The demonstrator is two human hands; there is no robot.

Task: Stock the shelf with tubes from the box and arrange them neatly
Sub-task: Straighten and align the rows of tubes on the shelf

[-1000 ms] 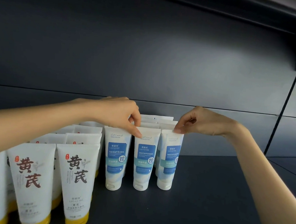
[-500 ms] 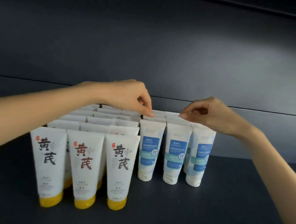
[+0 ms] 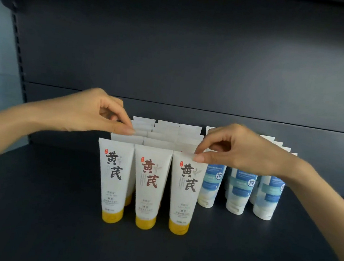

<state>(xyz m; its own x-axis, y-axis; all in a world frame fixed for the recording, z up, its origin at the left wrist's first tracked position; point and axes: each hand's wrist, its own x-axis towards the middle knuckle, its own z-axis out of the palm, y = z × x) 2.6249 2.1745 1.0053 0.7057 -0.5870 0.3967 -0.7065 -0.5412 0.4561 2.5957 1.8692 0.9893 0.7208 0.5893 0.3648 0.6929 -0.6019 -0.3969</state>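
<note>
Your left hand (image 3: 96, 115) is at centre left of the frame. Its thumb and forefinger pinch the flat top seam of a rear white plastic tube (image 3: 140, 133) in the left column, behind the front row. Which row that tube stands in cannot be determined.

Your right hand (image 3: 243, 150) is at centre right. Its thumb and forefinger pinch the top seam of the front right white plastic tube with a yellow cap (image 3: 185, 187); the remaining fingers are curled.

The block of yellow-capped tubes (image 3: 150, 187) stands cap-down at the centre of the frame, three columns wide and several rows deep. Just beside it, to the right, the white tubes with blue labels and white caps (image 3: 241, 193) stand cap-down in three columns, set slightly further back.

All tubes rest on the dark grey flat shelf (image 3: 51, 224), in front of the dark back panel (image 3: 174, 56).
</note>
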